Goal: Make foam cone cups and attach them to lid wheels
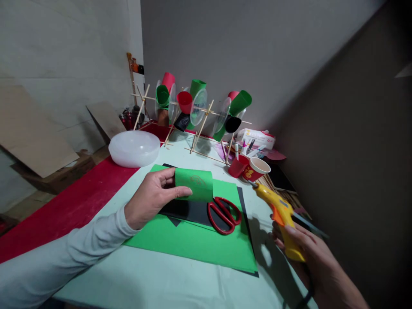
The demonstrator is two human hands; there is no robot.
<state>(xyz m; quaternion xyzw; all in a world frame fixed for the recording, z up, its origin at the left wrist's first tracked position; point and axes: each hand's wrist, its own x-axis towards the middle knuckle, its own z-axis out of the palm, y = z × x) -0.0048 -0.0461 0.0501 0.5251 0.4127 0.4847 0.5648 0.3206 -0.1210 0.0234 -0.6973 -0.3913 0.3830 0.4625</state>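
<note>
My left hand [157, 193] grips a rolled piece of green paper [196, 185] that bears a faint drawing, thumb in front and fingers behind. On the right, my right hand [309, 246] is wrapped around a yellow hot glue gun [277, 204] with an orange trigger, its nozzle pointing up and left toward the paper. Apart from the roll, the nozzle touches nothing that I can see. Below the roll lie red-handled scissors [232, 223], blades hidden under it, on black paper [186, 211] and green sheets [193, 246].
Behind stand stick frames [202, 126] carrying clear discs and coloured paper cups. A translucent white plastic bowl [134, 148] sits upside down at left. At right are a red cup of pens [237, 167], a paper cup [257, 169], a tissue pack [257, 139] and thin sticks.
</note>
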